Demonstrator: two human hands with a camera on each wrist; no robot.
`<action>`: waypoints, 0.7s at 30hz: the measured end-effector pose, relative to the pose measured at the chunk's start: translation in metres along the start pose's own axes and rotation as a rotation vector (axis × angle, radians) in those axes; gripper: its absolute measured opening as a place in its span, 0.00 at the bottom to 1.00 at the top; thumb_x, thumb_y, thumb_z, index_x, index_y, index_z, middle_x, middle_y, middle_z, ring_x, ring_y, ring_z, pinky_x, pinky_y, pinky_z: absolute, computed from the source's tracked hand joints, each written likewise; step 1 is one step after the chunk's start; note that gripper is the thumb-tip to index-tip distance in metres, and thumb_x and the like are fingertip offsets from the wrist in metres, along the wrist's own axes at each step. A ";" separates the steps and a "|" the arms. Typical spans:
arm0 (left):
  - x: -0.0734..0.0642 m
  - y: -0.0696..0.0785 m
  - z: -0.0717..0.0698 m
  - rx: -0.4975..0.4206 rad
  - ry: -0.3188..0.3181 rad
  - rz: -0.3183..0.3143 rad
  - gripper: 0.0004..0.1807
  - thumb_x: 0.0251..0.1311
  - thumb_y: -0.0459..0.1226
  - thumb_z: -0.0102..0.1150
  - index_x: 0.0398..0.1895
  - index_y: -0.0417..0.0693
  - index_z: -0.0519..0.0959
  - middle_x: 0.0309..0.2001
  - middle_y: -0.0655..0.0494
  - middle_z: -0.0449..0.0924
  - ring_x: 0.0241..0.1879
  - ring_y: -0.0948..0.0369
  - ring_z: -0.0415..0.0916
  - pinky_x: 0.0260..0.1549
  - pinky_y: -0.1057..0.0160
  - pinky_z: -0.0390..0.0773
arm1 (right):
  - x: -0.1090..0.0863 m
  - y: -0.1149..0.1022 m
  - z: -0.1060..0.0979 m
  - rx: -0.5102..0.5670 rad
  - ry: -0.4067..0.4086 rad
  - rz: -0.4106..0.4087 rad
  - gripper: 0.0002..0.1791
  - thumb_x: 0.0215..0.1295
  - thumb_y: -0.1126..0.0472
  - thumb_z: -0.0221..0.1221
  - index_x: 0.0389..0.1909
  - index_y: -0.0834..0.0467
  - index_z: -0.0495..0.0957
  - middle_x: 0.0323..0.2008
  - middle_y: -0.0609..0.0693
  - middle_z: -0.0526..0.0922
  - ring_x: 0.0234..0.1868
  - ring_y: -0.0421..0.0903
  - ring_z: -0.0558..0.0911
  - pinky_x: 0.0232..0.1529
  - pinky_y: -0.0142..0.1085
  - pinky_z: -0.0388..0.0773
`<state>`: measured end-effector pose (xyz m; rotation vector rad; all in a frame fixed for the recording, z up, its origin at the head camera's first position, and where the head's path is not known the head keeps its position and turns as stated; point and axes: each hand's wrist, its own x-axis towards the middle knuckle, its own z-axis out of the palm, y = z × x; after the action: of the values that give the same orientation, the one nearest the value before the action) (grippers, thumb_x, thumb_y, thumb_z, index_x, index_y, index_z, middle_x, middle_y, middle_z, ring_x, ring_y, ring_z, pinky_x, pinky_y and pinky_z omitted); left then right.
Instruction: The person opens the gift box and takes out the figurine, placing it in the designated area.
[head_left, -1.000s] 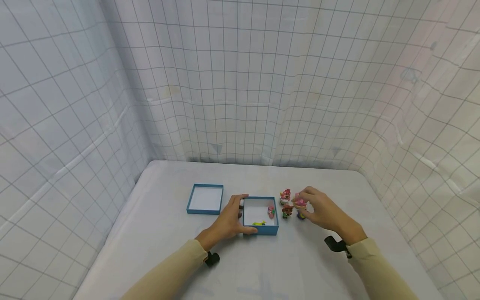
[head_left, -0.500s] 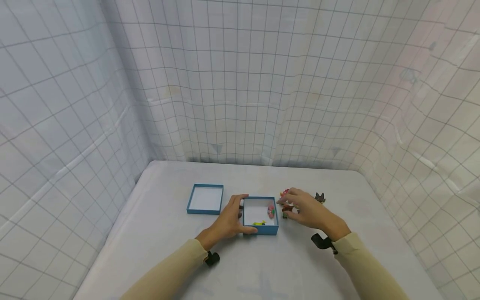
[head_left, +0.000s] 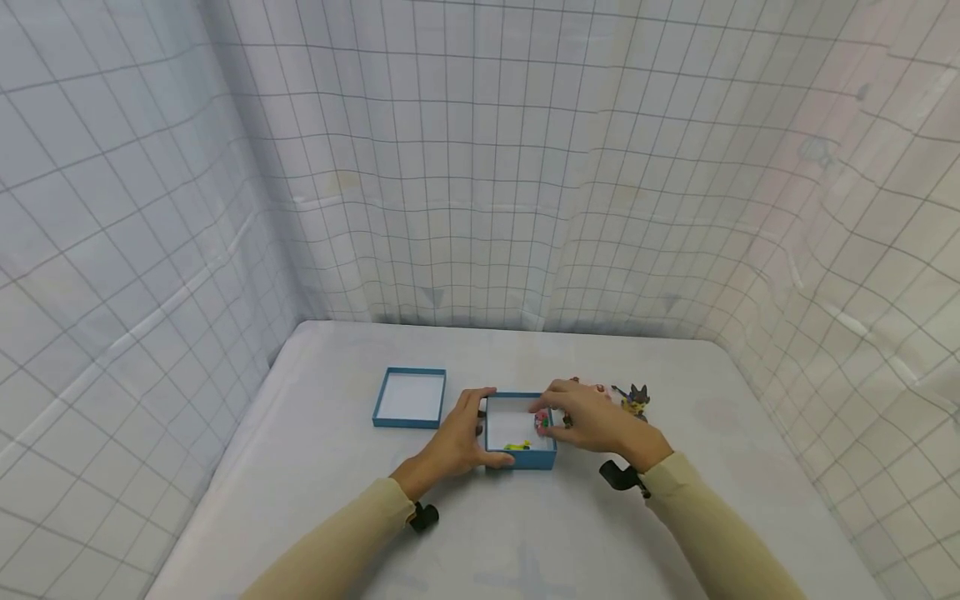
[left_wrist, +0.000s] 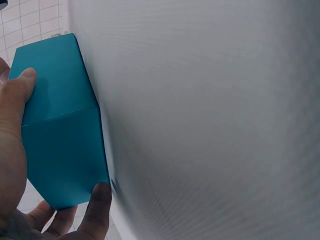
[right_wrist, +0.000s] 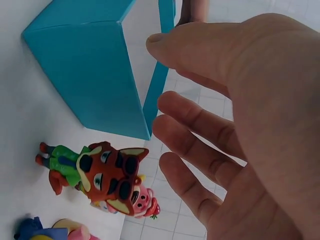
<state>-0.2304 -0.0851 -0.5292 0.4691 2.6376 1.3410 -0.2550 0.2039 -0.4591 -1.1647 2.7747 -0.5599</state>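
My left hand (head_left: 457, 437) grips the blue box (head_left: 534, 460) at its left side, and in the left wrist view the thumb lies on one wall and the fingers round the corner. Inside the open-topped box, a small pink-and-green figurine (head_left: 541, 422) lies by the right wall and a yellow one (head_left: 517, 447) near the front. Over the right rim reaches my right hand (head_left: 596, 421), thumb and fingers apart, nothing visible between them. Beside the box in the right wrist view are a fox figurine (right_wrist: 102, 172) and a pink figurine with a strawberry (right_wrist: 146, 201).
A shallow blue lid (head_left: 410, 397), white inside, lies left of the box. To the right stands a grey-eared figurine (head_left: 637, 400). Part of a blue-and-yellow figurine (right_wrist: 42, 232) shows low in the right wrist view. A gridded white curtain (head_left: 480, 208) surrounds the table.
My right hand has left a pink figurine on the right and moved left, past the fox figurine, to the box's rim. The grey-eared figurine has come into view. My left hand stays put.
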 end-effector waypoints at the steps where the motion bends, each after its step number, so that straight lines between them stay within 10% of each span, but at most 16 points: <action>1: 0.000 0.000 0.000 -0.004 0.001 0.002 0.69 0.55 0.46 0.96 0.94 0.50 0.58 0.85 0.41 0.66 0.73 0.42 0.82 0.71 0.42 0.89 | 0.002 -0.001 0.000 0.003 -0.009 -0.003 0.19 0.81 0.57 0.75 0.68 0.54 0.90 0.62 0.53 0.90 0.60 0.52 0.89 0.59 0.46 0.90; 21: -0.001 0.000 -0.001 0.039 -0.001 0.035 0.68 0.57 0.47 0.95 0.93 0.46 0.58 0.85 0.38 0.65 0.71 0.40 0.84 0.66 0.42 0.90 | 0.035 -0.007 0.008 0.164 -0.237 -0.107 0.18 0.81 0.64 0.73 0.68 0.57 0.90 0.63 0.54 0.92 0.62 0.54 0.91 0.66 0.49 0.92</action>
<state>-0.2299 -0.0863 -0.5283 0.5234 2.6709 1.3006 -0.2732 0.1727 -0.4620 -1.2575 2.4325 -0.6026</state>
